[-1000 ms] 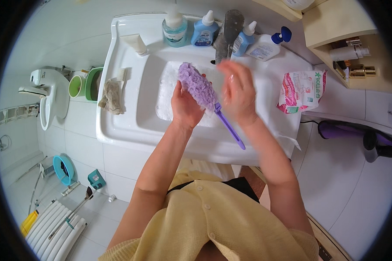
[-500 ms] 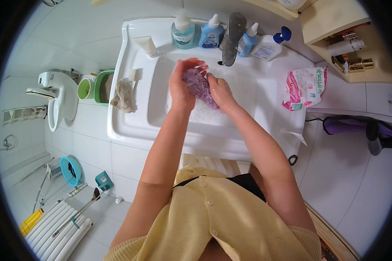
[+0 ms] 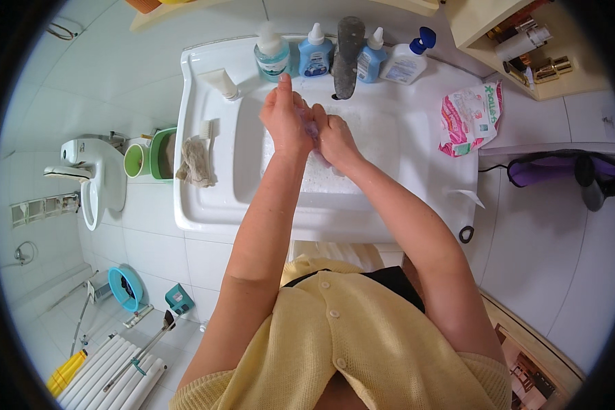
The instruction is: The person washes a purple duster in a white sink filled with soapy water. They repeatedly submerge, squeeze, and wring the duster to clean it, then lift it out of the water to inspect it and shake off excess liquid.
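You are pressing both hands together over the white washbasin (image 3: 208, 217), and the purple duster (image 3: 311, 130) is sitting between them, above the sudsy water (image 3: 376, 164). Half a second ago much of its fluffy pile was showing between your more open palms; now only narrow bits are peeking out, and its handle is staying out of sight. Your left hand (image 3: 285, 124) is curling its fingers round the pile, its thumb pointing up toward the teal pump bottle (image 3: 272, 63). Your right hand (image 3: 336, 142) is closing on the duster from the other side, touching the left. That tighter hold is probably squeezing the pile, so your work seems to be shifting from loose handling to firm pressure. The grey faucet (image 3: 348, 58) is standing just beyond your hands, while a crumpled cloth (image 3: 196, 165) and a white brush (image 3: 207, 131) are lying on the left ledge.
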### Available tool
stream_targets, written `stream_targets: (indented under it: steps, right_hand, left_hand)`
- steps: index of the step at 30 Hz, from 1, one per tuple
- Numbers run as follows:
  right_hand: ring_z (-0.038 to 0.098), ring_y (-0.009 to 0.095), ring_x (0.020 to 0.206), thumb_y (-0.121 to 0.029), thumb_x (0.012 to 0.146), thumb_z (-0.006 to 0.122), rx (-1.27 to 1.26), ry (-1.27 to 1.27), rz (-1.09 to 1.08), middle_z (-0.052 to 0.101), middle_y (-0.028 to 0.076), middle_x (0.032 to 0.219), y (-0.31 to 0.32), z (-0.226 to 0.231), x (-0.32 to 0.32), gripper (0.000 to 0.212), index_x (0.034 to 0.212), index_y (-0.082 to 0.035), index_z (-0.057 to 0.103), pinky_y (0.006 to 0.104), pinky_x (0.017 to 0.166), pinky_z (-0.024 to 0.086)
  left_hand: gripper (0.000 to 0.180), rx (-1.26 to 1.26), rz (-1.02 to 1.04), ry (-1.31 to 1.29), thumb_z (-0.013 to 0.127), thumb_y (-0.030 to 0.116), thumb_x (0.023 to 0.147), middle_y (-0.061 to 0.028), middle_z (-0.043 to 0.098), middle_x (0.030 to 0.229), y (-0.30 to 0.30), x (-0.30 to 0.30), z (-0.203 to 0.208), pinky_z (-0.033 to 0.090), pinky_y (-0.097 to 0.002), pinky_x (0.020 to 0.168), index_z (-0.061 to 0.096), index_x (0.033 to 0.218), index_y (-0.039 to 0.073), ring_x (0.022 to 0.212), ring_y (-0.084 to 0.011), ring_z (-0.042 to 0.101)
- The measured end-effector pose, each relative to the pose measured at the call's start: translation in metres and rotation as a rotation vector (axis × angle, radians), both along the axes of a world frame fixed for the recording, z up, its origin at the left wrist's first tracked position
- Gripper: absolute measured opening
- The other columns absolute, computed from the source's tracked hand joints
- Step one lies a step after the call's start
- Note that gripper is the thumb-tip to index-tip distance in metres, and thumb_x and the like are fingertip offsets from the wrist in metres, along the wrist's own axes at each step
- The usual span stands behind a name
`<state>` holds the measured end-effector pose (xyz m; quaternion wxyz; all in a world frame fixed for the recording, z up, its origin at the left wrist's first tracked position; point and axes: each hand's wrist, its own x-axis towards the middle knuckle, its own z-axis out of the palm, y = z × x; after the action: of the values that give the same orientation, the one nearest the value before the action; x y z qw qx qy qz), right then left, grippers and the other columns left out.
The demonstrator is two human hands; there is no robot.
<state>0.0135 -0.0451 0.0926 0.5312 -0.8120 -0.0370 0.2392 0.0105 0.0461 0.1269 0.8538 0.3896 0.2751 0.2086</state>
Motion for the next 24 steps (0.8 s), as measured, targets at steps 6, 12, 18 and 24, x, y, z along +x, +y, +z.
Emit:
stream_targets:
  steps: [6,12,18,24]
  right_hand:
    - [0.062,0.04,0.072,-0.051,0.098,0.023,-0.017,-0.052,-0.091,0.061,0.023,0.064,0.012,0.009,-0.002,0.073,0.069,0.004,0.062,0.047,0.068,0.045]
    - [0.063,0.035,0.071,-0.05,0.098,0.026,-0.008,-0.018,-0.077,0.062,0.02,0.064,0.017,0.026,-0.008,0.071,0.071,0.001,0.066,0.045,0.069,0.045]
    - [0.052,0.013,0.062,-0.033,0.098,0.04,0.73,0.144,-0.263,0.058,0.006,0.073,0.009,0.036,0.014,0.037,0.098,-0.003,0.061,0.0284,0.055,0.041]
    - [0.06,0.02,0.075,-0.031,0.093,0.046,1.03,0.144,-0.001,0.062,0.01,0.085,-0.006,0.061,0.026,0.033,0.101,-0.001,0.059,0.0307,0.067,0.049]
  left_hand:
    - [0.027,0.004,-0.015,-0.088,0.048,0.026,0.098,0.0003,0.04,0.054,0.005,0.002,0.012,0.028,-0.0251,0.04,0.044,0.08,0.007,0.048,-0.0081,0.035]
    - [0.023,0.114,-0.106,-0.123,0.049,0.028,0.098,-0.001,0.047,0.063,0.013,-0.006,0.015,0.034,-0.0244,0.049,0.05,0.097,0.005,0.055,-0.0092,0.04]
    - [0.068,0.141,-0.416,-0.404,0.052,0.046,0.093,-0.0093,0.043,0.133,0.034,-0.027,0.035,0.028,-0.0394,0.104,0.031,0.146,0.009,0.119,-0.0213,0.043]
    - [0.055,0.242,-0.926,-0.13,0.063,0.019,0.087,-0.0066,0.061,0.105,0.031,-0.055,0.007,0.046,-0.032,0.086,0.042,0.135,0.004,0.093,-0.0159,0.057]
